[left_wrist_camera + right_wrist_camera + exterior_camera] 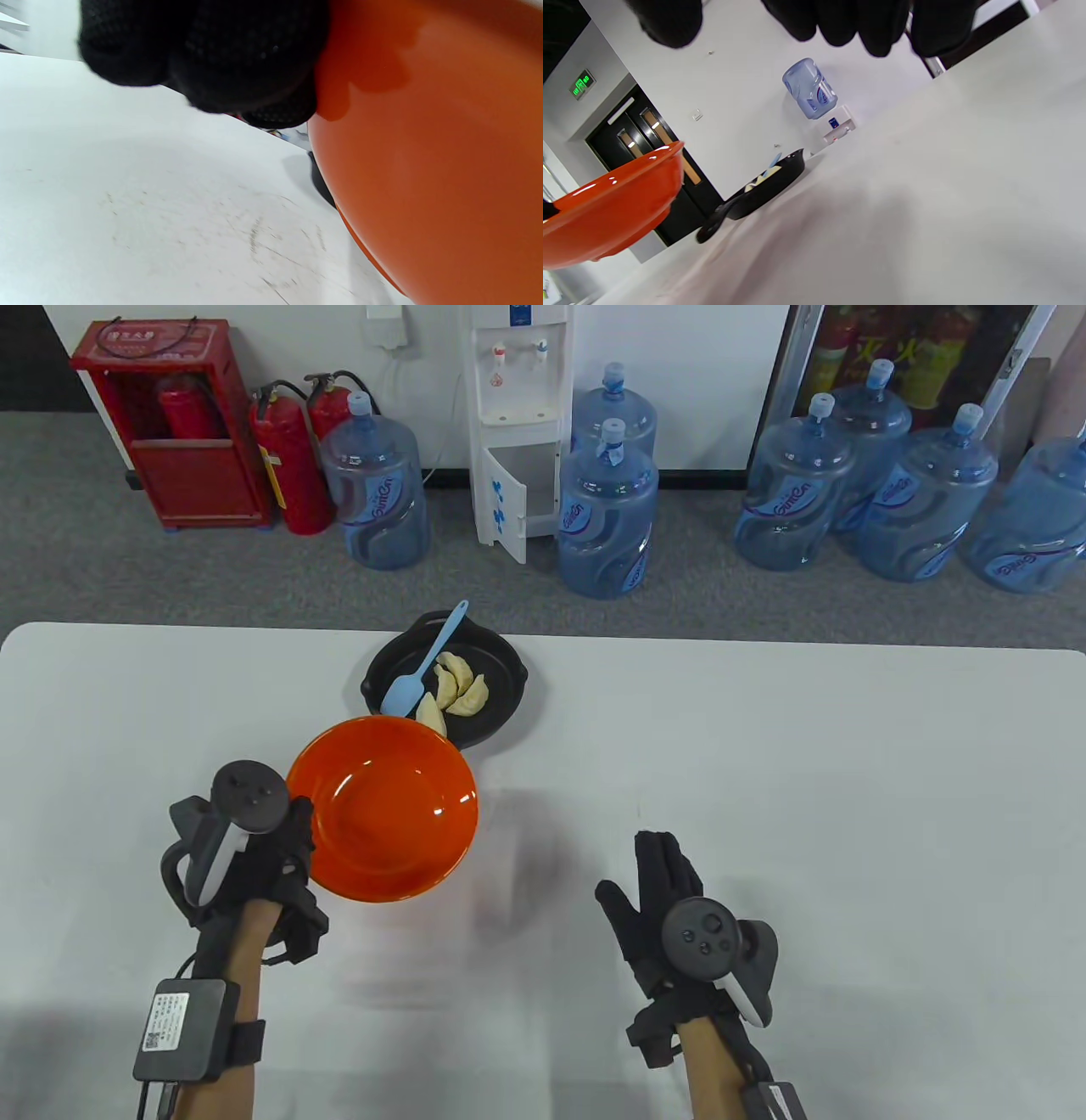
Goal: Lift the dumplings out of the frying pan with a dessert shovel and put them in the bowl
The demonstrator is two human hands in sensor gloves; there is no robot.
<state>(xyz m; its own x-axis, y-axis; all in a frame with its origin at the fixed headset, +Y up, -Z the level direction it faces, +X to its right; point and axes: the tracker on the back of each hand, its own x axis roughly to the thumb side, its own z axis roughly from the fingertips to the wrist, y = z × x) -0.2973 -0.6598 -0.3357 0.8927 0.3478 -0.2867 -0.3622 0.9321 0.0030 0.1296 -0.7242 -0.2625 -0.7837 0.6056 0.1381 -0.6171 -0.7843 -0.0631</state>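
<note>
Table view: dessert shovel (422, 666) handle points up-right; left hand (254, 848) fingers grip bowl (382, 810).

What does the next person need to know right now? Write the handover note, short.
Left hand grips the orange bowl by its rim and holds it off the table, near the pan.
Right hand is open and holds nothing.
Blue shovel lies in the black frying pan, untouched.
Three dumplings are in the pan; none in the bowl.
Left: take the shovel, lift each dumpling into the bowl.
</note>
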